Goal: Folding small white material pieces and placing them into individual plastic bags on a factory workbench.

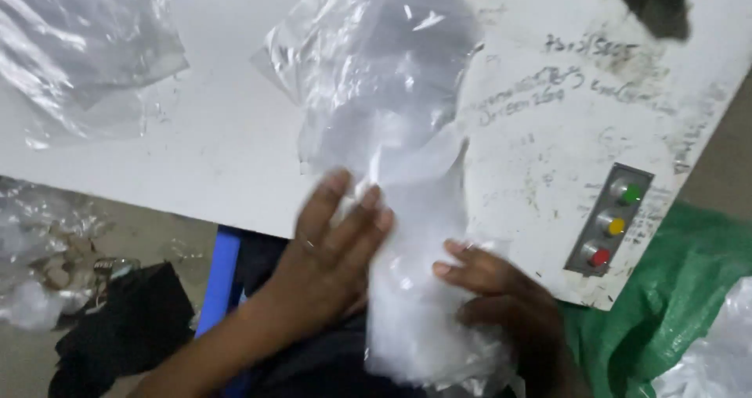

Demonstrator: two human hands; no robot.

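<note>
White worktable (235, 132), scuffed and scribbled, grey floor below left, green woven sack (666, 288) at right. Clear plastic bag (392, 132) with white filling hanging over table's near edge. Left hand (333, 249) flat against bag, fingers spread; right hand (501, 288) curled on its side. Three-button panel (612, 222) on table.

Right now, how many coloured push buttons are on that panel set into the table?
3, in a row on the grey panel at the white table's right edge: green button on top, yellow button in the middle, red button lowest. None looks hidden.
</note>
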